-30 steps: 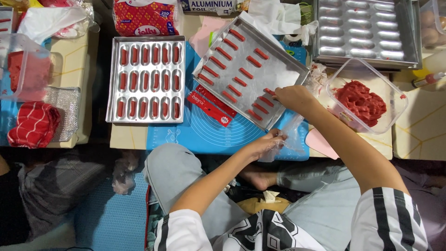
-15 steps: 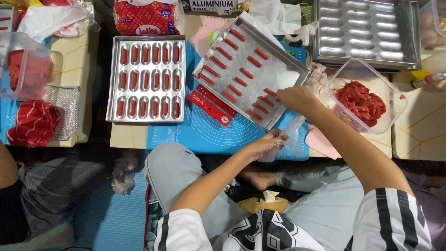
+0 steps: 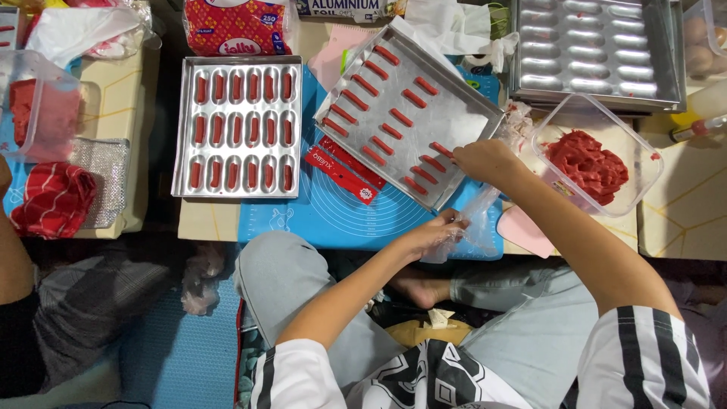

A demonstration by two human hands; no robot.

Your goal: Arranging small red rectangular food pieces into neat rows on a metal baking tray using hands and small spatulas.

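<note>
My right hand (image 3: 485,160) rests on the near right corner of a tilted metal baking tray (image 3: 473,125) lined with paper and rows of short red dough strips (image 3: 401,117). It pinches the top of a clear plastic piping bag (image 3: 478,220). My left hand (image 3: 433,235) grips the lower end of that bag, just off the edge of the blue silicone mat (image 3: 318,216). A clear tub of red dough (image 3: 591,163) stands right of my right hand.
A second metal mould tray (image 3: 236,125) filled with red dough sits to the left. An empty mould tray (image 3: 594,49) lies at the back right. A red flat packet (image 3: 341,167), a pink scraper (image 3: 526,231), red cloth (image 3: 49,198) and another person's arm (image 3: 11,250) are at the left.
None of note: both hands stay on the piping bag at the tray's corner, with only slight finger movement.
</note>
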